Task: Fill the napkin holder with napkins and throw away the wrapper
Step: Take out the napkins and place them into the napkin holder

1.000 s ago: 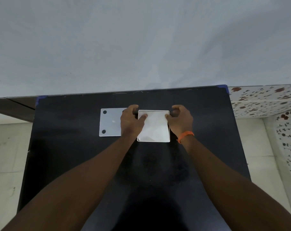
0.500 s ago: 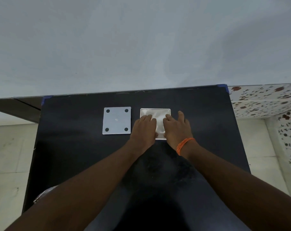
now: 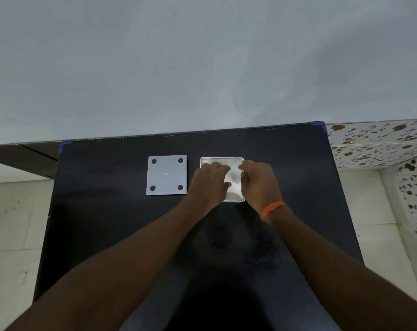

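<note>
A white square napkin holder (image 3: 220,159) lies flat on the black table (image 3: 107,223), right of centre near the far edge. A glossy white napkin pack (image 3: 234,181) fills it. My left hand (image 3: 208,182) covers the pack's left half, fingers curled down onto its top and thumb near the middle. My right hand (image 3: 260,182), with an orange band on the wrist, covers the right side, its fingertips pinching at the pack's upper right corner. Most of the pack is hidden under both hands.
A grey square plate (image 3: 167,175) with a black dot in each corner lies flat just left of the holder. The table's far edge meets a pale wall. Tiled floor shows on both sides, and floral-patterned tiles (image 3: 379,144) at the right.
My hands went from holding the white square by its sides, to lying flat on it, to curling their fingers on its top. The right hand has shifted to the right corner.
</note>
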